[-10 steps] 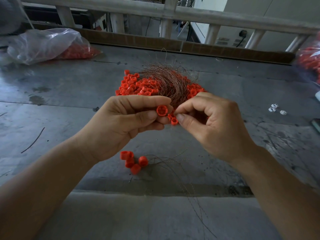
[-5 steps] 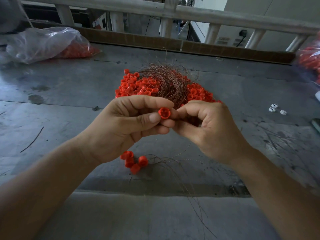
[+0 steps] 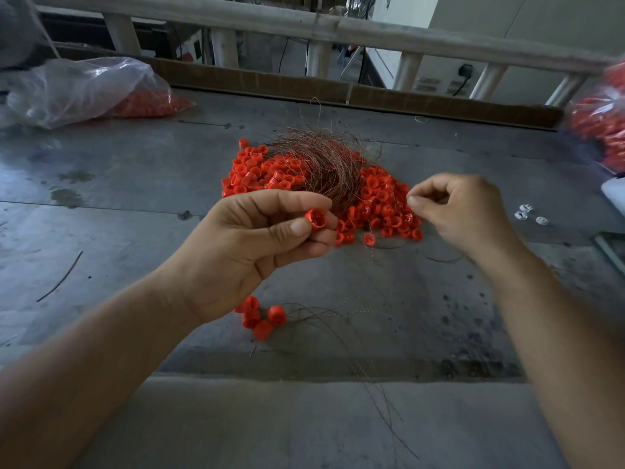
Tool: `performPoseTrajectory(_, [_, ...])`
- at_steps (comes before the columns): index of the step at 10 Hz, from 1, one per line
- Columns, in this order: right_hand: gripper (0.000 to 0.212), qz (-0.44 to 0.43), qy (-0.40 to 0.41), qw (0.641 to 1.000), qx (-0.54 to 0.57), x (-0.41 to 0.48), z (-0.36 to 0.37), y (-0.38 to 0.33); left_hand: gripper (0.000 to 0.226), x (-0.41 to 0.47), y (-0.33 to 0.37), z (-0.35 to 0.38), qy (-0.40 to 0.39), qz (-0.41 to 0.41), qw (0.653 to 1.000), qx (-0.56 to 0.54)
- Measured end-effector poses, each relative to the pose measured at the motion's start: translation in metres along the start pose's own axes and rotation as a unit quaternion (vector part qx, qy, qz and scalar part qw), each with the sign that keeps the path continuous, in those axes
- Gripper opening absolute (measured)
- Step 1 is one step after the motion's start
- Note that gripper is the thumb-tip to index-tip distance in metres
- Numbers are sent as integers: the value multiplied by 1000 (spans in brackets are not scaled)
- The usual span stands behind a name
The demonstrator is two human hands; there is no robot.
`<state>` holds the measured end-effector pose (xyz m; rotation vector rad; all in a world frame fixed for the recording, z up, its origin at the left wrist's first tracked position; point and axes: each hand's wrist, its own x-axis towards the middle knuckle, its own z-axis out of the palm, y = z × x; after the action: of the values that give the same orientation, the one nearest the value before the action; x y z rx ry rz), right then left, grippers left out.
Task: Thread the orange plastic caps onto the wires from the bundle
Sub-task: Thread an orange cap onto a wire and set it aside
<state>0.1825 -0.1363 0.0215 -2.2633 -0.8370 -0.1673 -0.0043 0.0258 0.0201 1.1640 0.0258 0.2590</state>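
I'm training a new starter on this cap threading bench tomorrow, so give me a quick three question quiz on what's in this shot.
1. Pick one: the left hand pinches A) an orange cap, B) a metal bolt, C) a plastic bag.
2. True or false: the wire bundle lies on top of the loose cap pile.
3. Fill in: the small white pieces lie on the table to the ___ of the right hand.
Key: 1 A; 2 true; 3 right.
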Motion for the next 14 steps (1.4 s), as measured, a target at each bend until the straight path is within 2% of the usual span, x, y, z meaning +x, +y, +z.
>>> performPoseTrajectory(2, [21, -26, -66, 995, -75, 0, 7, 3, 25, -2, 2, 0, 5, 4, 1000, 4])
performPoseTrajectory(3, [15, -32, -76, 989, -121, 0, 10, 4, 25, -2, 1, 1, 5, 1, 1000, 4])
performPoseTrajectory(4, [9, -39, -87, 987, -131, 0, 14, 4, 25, -1, 1, 2, 5, -2, 1000, 4])
performPoseTrajectory(5, [13, -35, -76, 990, -115, 0, 13, 3, 26, -1, 1, 2, 6, -4, 1000, 7])
performPoseTrajectory(6, [22, -12, -42, 998, -37, 2, 5, 3, 25, -1, 1, 2, 5, -8, 1000, 11])
performPoseTrajectory(7, [27, 18, -50, 984, 172, -1, -6, -8, 23, -2, 0, 3, 6, -14, 1000, 21])
performPoseTrajectory(8, [22, 23, -108, 929, 353, -10, -10, -27, 27, -2, -1, 3, 15, -20, 999, 44])
performPoseTrajectory(11, [21, -6, -227, 862, 453, -36, -1, -61, 28, -2, -2, 5, 31, -28, 995, 96])
performPoseTrajectory(12, [13, -18, -220, 869, 442, -39, 4, -63, 28, -2, 0, 5, 24, -26, 994, 105])
performPoseTrajectory(14, [13, -11, -224, 868, 443, -41, 8, -63, 24, -1, 2, 4, 37, -21, 995, 94])
